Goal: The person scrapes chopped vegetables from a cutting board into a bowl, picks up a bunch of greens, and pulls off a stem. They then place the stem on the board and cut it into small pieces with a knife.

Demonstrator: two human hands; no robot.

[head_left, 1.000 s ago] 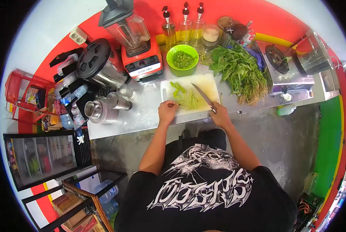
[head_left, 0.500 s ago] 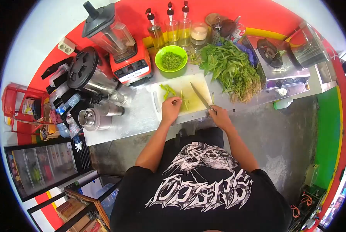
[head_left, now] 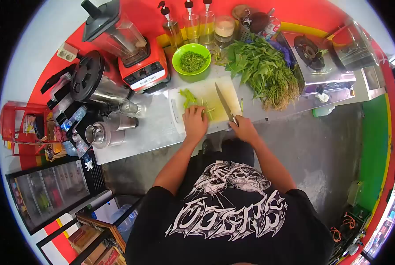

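On the lower left of the white cutting board (head_left: 226, 86) lies my left hand (head_left: 195, 122), palm down, its fingertips at the green pieces. Whether it grips any of them is hidden. My right hand (head_left: 244, 129) is wrapped round the handle of a knife (head_left: 224, 100), whose blade rests slanting over the board, pointing up and left. Green chillies or pods (head_left: 188, 97) lie just above my left hand, and thin green strips (head_left: 210, 109) lie between the hand and the blade. Behind the board is a green bowl (head_left: 191, 75) of chopped greens (head_left: 192, 62).
A leafy bunch with roots (head_left: 268, 73) lies right of the board, beside a gas stove (head_left: 321, 75). A red blender (head_left: 144, 70), metal cups (head_left: 104, 134) and a lidded steel container (head_left: 91, 84) stand left. Pump bottles (head_left: 191, 28) line the red wall.
My left hand has gone from a raised pinch to lying flatter on the board over the green pieces. My right hand still holds the knife. The view has shifted slightly.
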